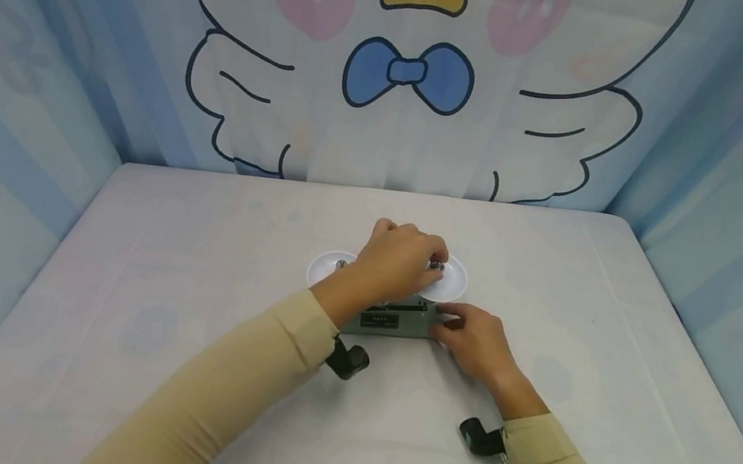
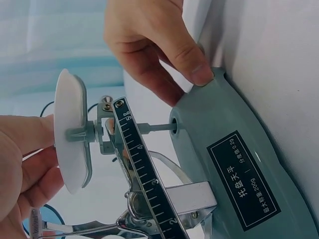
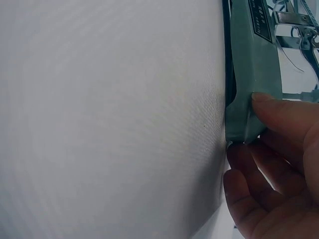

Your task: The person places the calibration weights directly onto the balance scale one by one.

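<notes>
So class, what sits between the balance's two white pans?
In the head view, the left hand lies over the stretch between the left pan and right pan, hiding what is underneath.

Matt green plastic base [image 2: 249,169], shiny metal beam [image 2: 144,174], white plastic pan [image 2: 70,144]

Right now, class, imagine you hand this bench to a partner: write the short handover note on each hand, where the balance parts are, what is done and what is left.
Left hand: reaches over the balance scale and holds something small above the right pan; its fingers touch that white pan.
Right hand: steadies the right end of the green base, thumb on top.
Left pan: carries a small metal piece.
Scale beam: in place on the base.
Done: scale stands on the table with both pans fitted.
Left: probably settling what goes on the right pan; whether the beam is level cannot be told.
</notes>
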Action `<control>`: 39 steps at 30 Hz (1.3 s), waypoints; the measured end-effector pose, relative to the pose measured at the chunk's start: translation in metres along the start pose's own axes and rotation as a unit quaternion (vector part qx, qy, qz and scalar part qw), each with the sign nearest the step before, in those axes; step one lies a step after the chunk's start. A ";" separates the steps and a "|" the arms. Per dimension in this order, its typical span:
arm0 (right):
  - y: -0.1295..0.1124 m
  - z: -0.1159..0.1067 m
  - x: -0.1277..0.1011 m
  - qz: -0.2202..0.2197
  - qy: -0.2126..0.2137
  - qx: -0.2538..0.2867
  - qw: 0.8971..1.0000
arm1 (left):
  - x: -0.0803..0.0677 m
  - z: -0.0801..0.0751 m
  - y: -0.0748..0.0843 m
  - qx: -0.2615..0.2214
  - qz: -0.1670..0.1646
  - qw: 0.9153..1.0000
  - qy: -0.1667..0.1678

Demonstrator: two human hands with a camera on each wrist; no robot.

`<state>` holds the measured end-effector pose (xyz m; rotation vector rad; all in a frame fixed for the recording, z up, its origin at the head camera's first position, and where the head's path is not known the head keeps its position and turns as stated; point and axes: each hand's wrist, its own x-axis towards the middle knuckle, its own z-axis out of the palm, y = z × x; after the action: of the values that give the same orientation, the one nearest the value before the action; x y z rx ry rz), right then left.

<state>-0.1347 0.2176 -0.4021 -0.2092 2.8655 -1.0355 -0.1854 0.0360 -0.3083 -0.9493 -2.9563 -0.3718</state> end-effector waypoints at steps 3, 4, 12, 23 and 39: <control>0.000 0.000 0.000 0.000 0.000 0.001 1.000 | 0.001 0.001 0.000 0.006 -0.001 1.000 0.000; 0.000 0.000 0.000 0.000 0.000 0.001 1.000 | 0.001 0.001 0.000 0.008 -0.001 1.000 0.001; 0.000 0.001 0.000 -0.003 0.002 0.003 1.000 | 0.000 0.000 0.000 0.005 -0.006 1.000 0.013; -0.001 0.001 -0.001 0.001 0.000 0.000 1.000 | 0.001 -0.001 0.000 -0.005 -0.007 1.000 0.011; 0.001 0.001 -0.001 -0.003 0.004 0.000 1.000 | 0.002 -0.002 0.003 0.002 -0.014 1.000 -0.005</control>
<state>-0.1341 0.2172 -0.4036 -0.2144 2.8727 -1.0400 -0.1851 0.0392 -0.3051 -0.9140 -2.9814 -0.3618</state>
